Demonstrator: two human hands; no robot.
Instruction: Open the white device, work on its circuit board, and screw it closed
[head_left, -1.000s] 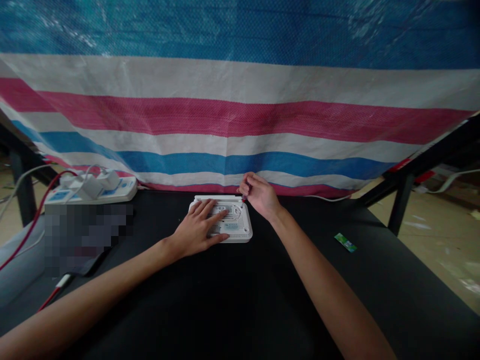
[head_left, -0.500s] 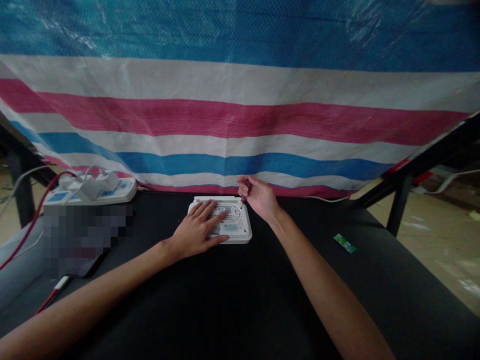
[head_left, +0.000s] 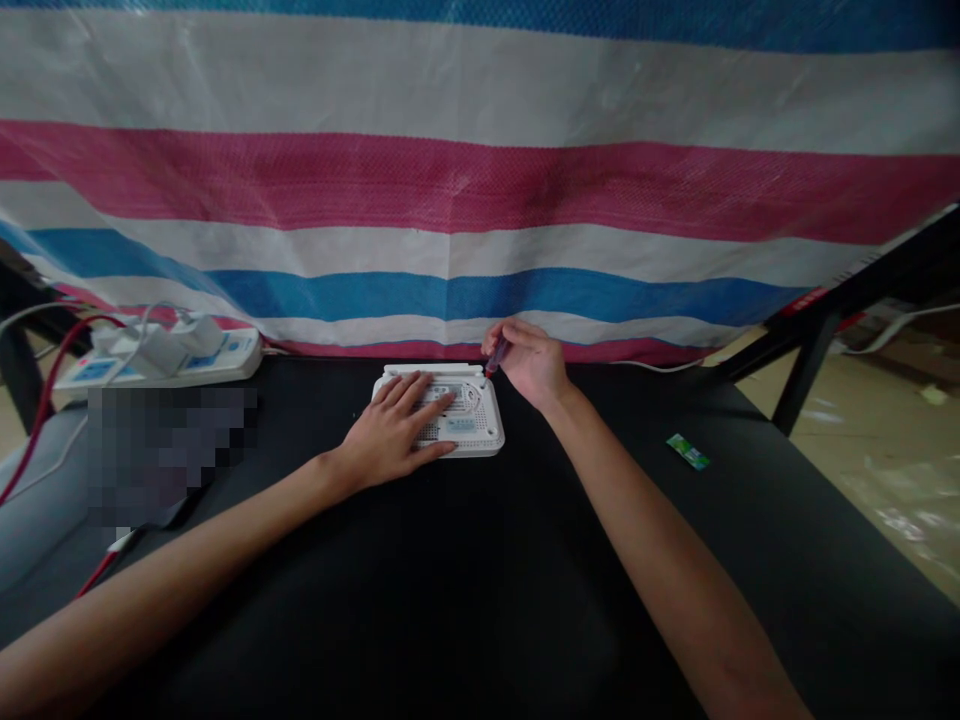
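Note:
A white router-like box (head_left: 491, 420) with a vented, labelled face up lies on the black table near its back edge. My left hand (head_left: 401, 425) rests flat on the box's left and middle part, fingers spread. My right hand (head_left: 534, 368) is closed around a slim, see-through purple handle with a red end, apparently a small screwdriver (head_left: 497, 355). It slants down to the box's back right corner. Its tip is too small to make out.
On the left stand a white power strip (head_left: 240, 352) with plugs, a red cable (head_left: 46, 425) and a blurred-out dark flat object (head_left: 169, 450). A small green packet (head_left: 687, 451) lies to the right. A striped plastic sheet (head_left: 450, 190) hangs behind the table (head_left: 450, 600).
The view has tilted down slightly, so everything sits higher. My right hand has turned a little around the screwdriver, showing more of its handle. My left hand stays on the box.

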